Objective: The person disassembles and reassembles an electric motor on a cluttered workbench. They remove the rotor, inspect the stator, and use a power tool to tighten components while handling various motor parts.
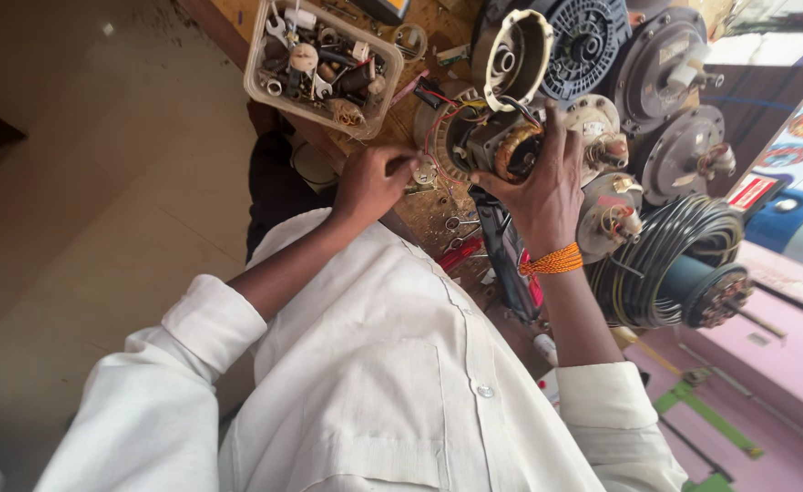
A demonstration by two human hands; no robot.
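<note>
My right hand (pixel 540 196), with an orange thread band at the wrist, grips a small electric motor (pixel 501 146) with copper windings and red and black wires, held over the wooden bench (pixel 438 214). My left hand (pixel 372 182) is closed, fingertips pinched at the motor's left edge on a small metal part (pixel 425 170); what it is cannot be made out. A cream round end cover (pixel 515 55) stands tilted just beyond the motor. White shirt sleeves cover both forearms up to the elbows.
A clear plastic box (pixel 321 59) of small metal parts sits at the bench's far left. Several grey motor housings (pixel 665 73) crowd the right, with a black cable coil (pixel 684 264) below them. Scissors and a red-handled tool (pixel 460 248) lie between my arms.
</note>
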